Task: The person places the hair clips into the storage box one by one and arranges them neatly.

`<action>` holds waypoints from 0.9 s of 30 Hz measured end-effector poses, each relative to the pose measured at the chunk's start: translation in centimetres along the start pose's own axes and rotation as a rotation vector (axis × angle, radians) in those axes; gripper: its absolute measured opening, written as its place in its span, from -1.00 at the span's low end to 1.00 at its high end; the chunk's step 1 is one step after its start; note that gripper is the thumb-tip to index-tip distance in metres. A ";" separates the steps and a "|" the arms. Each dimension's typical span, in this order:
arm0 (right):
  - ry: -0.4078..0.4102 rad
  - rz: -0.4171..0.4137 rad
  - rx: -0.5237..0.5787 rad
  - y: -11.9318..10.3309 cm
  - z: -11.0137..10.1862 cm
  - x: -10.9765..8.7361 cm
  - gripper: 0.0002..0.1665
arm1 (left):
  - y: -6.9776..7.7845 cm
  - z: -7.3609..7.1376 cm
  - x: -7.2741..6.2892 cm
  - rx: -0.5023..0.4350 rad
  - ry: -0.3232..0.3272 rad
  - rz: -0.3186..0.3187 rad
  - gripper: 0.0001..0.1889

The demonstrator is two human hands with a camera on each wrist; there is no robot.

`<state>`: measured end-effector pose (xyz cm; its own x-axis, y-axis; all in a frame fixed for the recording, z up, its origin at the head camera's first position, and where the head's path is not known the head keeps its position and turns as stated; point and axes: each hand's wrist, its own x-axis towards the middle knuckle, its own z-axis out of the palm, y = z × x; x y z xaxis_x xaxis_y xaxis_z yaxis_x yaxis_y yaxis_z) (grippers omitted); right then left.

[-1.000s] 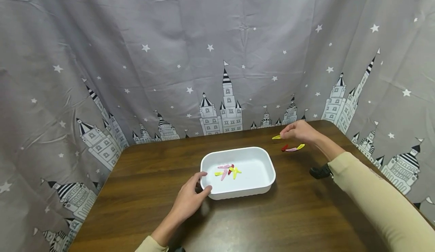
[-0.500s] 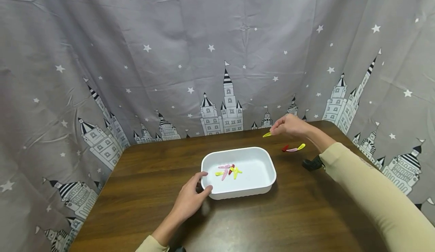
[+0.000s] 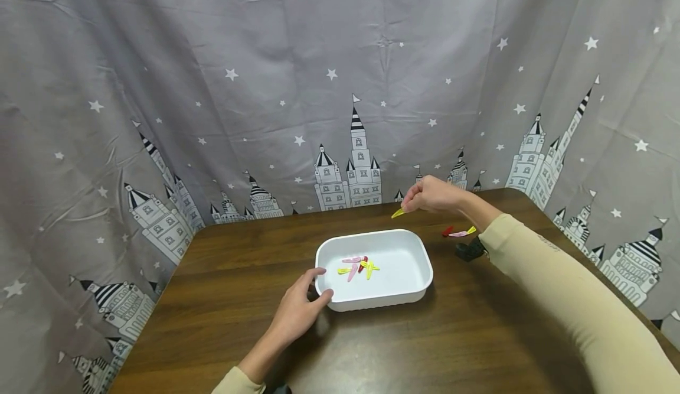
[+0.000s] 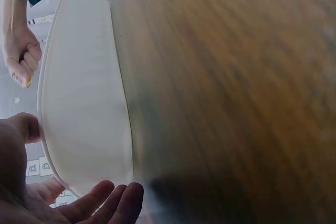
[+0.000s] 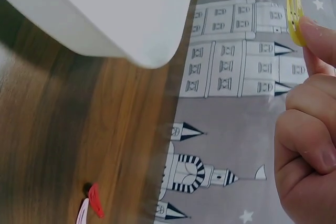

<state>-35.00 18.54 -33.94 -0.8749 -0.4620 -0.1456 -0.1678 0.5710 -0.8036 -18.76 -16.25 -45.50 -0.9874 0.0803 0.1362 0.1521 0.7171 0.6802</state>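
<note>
My right hand (image 3: pixel 431 194) pinches a yellow snap hair clip (image 5: pixel 294 11) between thumb and forefinger, its other fingers curled in, as the right wrist view shows. In the head view it hovers behind and above the far right part of a white plastic tray (image 3: pixel 386 304). Inside the tray lie several hair clips: yellow ones (image 3: pixel 343 271), pink ones (image 3: pixel 352 273) and a red one partly under a yellow one. My left hand (image 3: pixel 298 306) holds the tray's left end, with thumb and fingers spread along its rim and outer wall.
On the brown wooden table (image 3: pixel 239 276), right of the tray, lie a red clip (image 3: pixel 448 231), a pink clip (image 3: pixel 458 234) and a yellow clip (image 3: pixel 471 230). A grey curtain (image 3: pixel 255 87) printed with castles and stars hangs behind and beside the table.
My right hand has moved left with the yellow hair clip, away from the loose clips and toward the tray. The left hand and the tray stay in place.
</note>
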 end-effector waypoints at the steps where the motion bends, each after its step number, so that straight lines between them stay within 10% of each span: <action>1: -0.008 -0.002 0.000 -0.2 0.2 0.2 -0.79 | 0.0 0.0 0.0 0.002 -0.001 0.000 -0.52; 27: -0.226 -0.024 -0.014 -2.5 5.9 3.8 -0.91 | -0.2 0.0 0.1 0.002 -0.020 -0.008 -0.52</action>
<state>-35.21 11.38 -35.86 -0.7470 -0.6146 -0.2535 -0.1945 0.5666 -0.8007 -18.87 -16.40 -45.56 -0.9893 0.0884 0.1158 0.1439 0.7189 0.6800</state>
